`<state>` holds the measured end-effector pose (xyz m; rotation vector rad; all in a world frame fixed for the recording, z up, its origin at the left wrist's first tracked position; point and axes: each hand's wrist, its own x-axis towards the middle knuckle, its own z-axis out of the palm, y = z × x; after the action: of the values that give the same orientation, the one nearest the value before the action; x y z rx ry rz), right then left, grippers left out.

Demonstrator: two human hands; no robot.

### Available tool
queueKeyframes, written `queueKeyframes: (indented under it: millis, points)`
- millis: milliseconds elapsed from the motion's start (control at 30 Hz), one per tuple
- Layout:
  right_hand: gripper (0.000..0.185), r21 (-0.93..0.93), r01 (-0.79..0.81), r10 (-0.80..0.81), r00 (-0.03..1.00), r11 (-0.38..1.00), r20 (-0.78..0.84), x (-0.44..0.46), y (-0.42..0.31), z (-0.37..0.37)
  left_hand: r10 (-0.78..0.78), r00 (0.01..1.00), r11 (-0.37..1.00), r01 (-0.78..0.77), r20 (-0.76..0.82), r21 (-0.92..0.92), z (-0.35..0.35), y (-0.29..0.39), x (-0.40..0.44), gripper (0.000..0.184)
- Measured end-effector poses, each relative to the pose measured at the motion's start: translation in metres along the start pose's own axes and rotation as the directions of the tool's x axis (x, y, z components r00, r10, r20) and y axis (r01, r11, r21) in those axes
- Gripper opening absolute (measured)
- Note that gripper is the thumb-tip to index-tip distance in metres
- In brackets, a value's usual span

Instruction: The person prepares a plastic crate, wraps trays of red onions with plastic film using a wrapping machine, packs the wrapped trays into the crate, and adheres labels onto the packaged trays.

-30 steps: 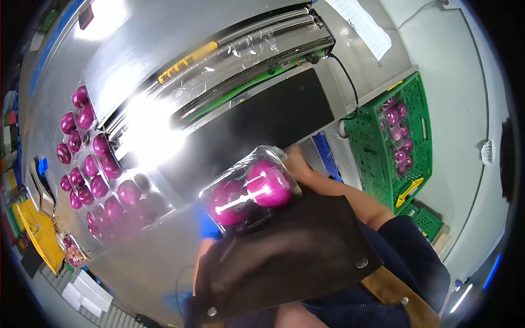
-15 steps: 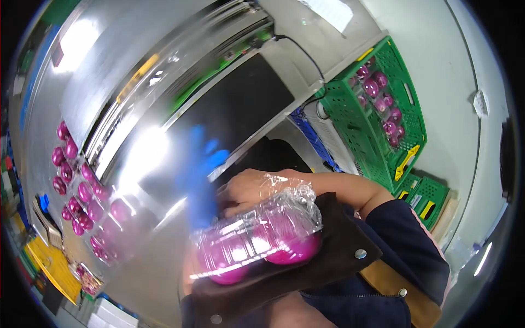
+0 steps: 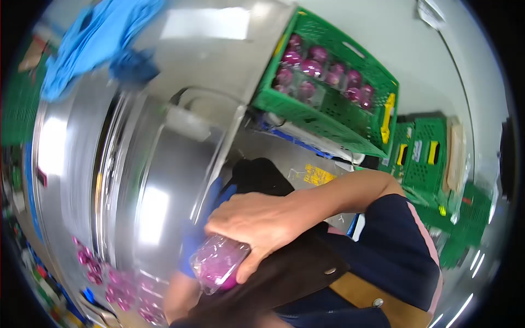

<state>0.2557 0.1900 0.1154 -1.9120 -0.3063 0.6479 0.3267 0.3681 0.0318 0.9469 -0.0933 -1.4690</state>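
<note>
A pack of red onions [image 3: 219, 262] in clear plastic film is held low in front of my dark apron. My bare right hand [image 3: 257, 218] is closed over its upper end, the thumb along the near side. Against the pack's left side is my left hand [image 3: 203, 232] in a blue glove, holding it from behind. The gloved fingers are blurred and partly hidden behind my right hand. Beside both hands stands a steel machine [image 3: 164, 158] with a shiny flat surface.
More onion packs [image 3: 117, 287] lie on the steel surface at lower left. To the upper right, a green crate [image 3: 328, 117] holds packed onions; further green crates [image 3: 418, 153] stand beyond it. Blue cloth or plastic [image 3: 98, 46] lies at the upper left.
My view has swung, so the green crate sits further left. The pack is now turned end-on. My right hand has come over it, and my gloved hand has closed in against its side.
</note>
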Motion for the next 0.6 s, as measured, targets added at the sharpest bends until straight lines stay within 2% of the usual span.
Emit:
queueKeyframes:
  millis: [67,167,200,233,267,300,333,367,433,467,533,567,600]
  points:
    - [0.082,0.060,0.074,-0.062,0.981,0.995,-0.184,-0.013,0.017,0.003,-0.082,0.996,0.989,0.084,-0.026,0.120,0.029,0.018,0.014,0.079]
    - [0.061,0.389,0.250,-0.042,0.882,0.887,-0.470,-0.050,0.077,-0.008,-0.171,0.985,0.970,0.172,-0.025,0.173,0.046,0.036,0.031,0.061]
    - [0.054,0.351,0.244,0.027,0.787,0.904,-0.616,-0.071,0.100,-0.012,-0.178,0.984,0.972,0.173,-0.017,-0.160,0.037,0.025,0.048,0.063]
    - [0.050,0.284,-0.019,0.215,0.700,0.959,-0.681,-0.096,0.120,-0.019,-0.138,0.990,0.983,0.137,0.000,-0.124,0.042,0.023,0.060,0.065]
    - [0.056,0.538,0.045,0.425,0.558,0.842,-0.712,-0.121,0.142,-0.024,-0.098,0.995,0.991,0.100,0.017,-0.089,0.047,0.021,0.072,0.068]
    - [0.064,0.714,0.253,0.619,0.366,0.652,-0.695,-0.146,0.164,-0.029,-0.064,0.998,0.991,0.066,-0.027,0.116,0.065,0.031,0.075,0.068]
    - [0.075,0.718,0.491,0.758,0.162,0.493,-0.632,-0.171,0.186,-0.035,-0.078,0.997,0.985,0.074,0.016,0.157,0.060,0.030,0.080,0.067]
    - [0.080,0.627,0.563,0.750,0.020,0.538,-0.661,-0.201,0.227,-0.038,-0.092,0.994,0.978,0.079,0.060,0.195,0.050,0.029,0.082,0.067]
    - [0.077,0.584,0.647,0.800,-0.068,0.490,-0.596,-0.251,0.261,-0.041,-0.113,0.992,0.971,0.098,0.056,0.217,0.040,0.026,0.085,0.067]
    - [0.080,0.603,0.596,0.804,-0.129,0.530,-0.580,-0.277,0.296,-0.032,-0.121,0.991,0.968,0.106,0.052,0.225,0.037,0.024,0.087,0.067]
    - [0.087,0.643,0.483,0.797,-0.245,0.594,-0.552,-0.315,0.378,-0.005,-0.166,0.984,0.961,0.175,-0.058,0.215,0.032,0.020,0.091,0.066]
    - [0.084,0.684,0.449,0.817,-0.276,0.575,-0.506,-0.319,0.396,0.003,-0.189,0.975,0.956,0.210,-0.118,0.203,0.032,0.018,0.093,0.065]
    - [0.081,0.723,0.419,0.835,-0.306,0.549,-0.457,-0.318,0.408,0.015,-0.157,0.983,0.963,0.173,-0.095,0.207,0.039,0.021,0.094,0.063]
